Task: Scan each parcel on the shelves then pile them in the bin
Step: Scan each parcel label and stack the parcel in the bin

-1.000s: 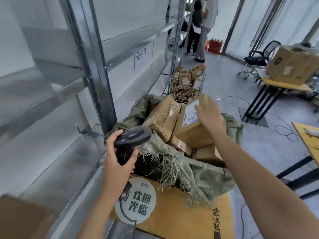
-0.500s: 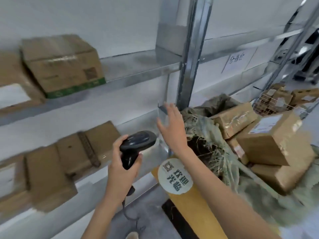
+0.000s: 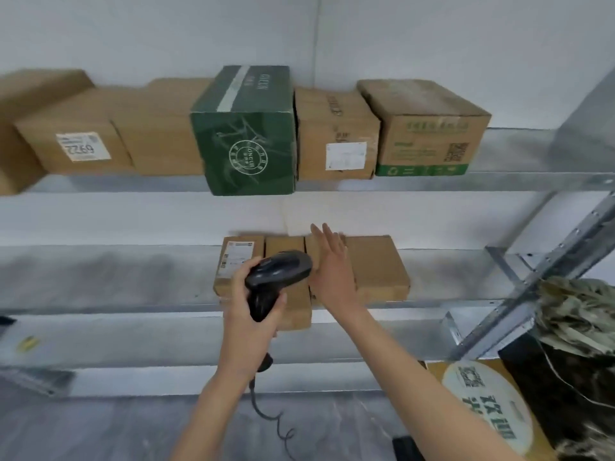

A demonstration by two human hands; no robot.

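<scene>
My left hand [image 3: 248, 311] grips a black corded barcode scanner [image 3: 278, 277], held in front of the lower shelf. My right hand [image 3: 332, 271] is flat and open, fingers extended, over a group of brown parcels on that shelf: a labelled one [image 3: 234, 261] at the left, a narrow one [image 3: 293, 311] under the scanner, a wider one [image 3: 376, 267] at the right. The hand holds nothing. On the upper shelf stands a row of parcels, among them a dark green box [image 3: 248, 134] and brown boxes [image 3: 429, 128]. The bin [image 3: 579, 377], lined with a green woven sack, shows at the lower right edge.
A slanted metal upright [image 3: 545, 271] of the shelf unit stands between the parcels and the bin. A yellow board with a round sign [image 3: 486, 407] leans by the bin. The scanner's coiled cable [image 3: 273, 424] hangs toward the grey floor.
My view has swung left from the bin to the shelves. My right hand left the parcel in the bin and moved across to the lower-shelf parcels. The left hand kept the scanner.
</scene>
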